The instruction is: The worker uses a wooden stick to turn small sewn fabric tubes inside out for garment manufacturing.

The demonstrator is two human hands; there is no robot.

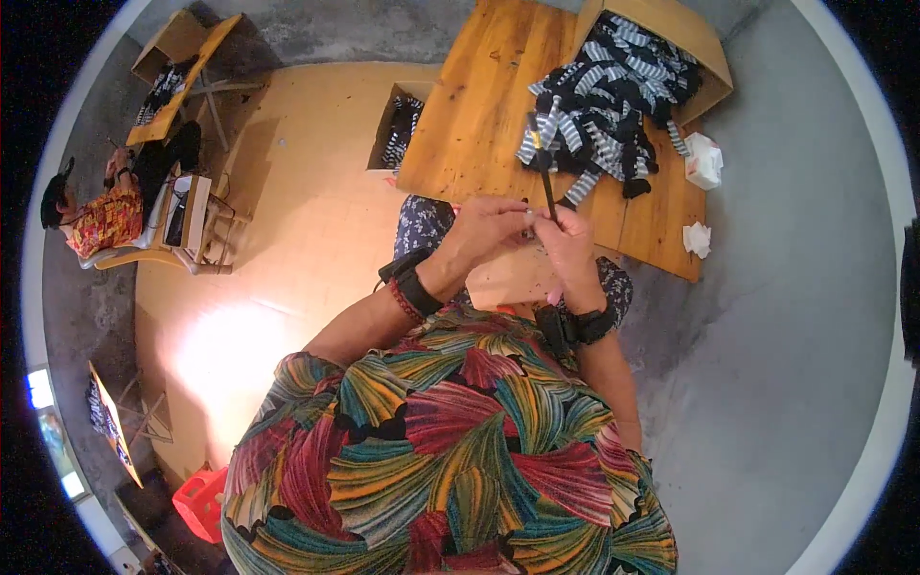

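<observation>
Above the lap (422,225), both hands (479,233) angle inward — right (572,249) pinching a black stick (545,172), left (479,233) curled, its grip unclear.

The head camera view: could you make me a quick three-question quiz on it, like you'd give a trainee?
1. Which of the wearer's hands grips the thin black stick?
2. True or false: the cardboard box on the wooden table is shut.
3. Where in the picture is the red basket?
A) upper right
B) lower left
C) top centre

Key:
1. The right hand.
2. False: it is open, with black and striped cloth pieces spilling onto the table.
3. B.
</observation>
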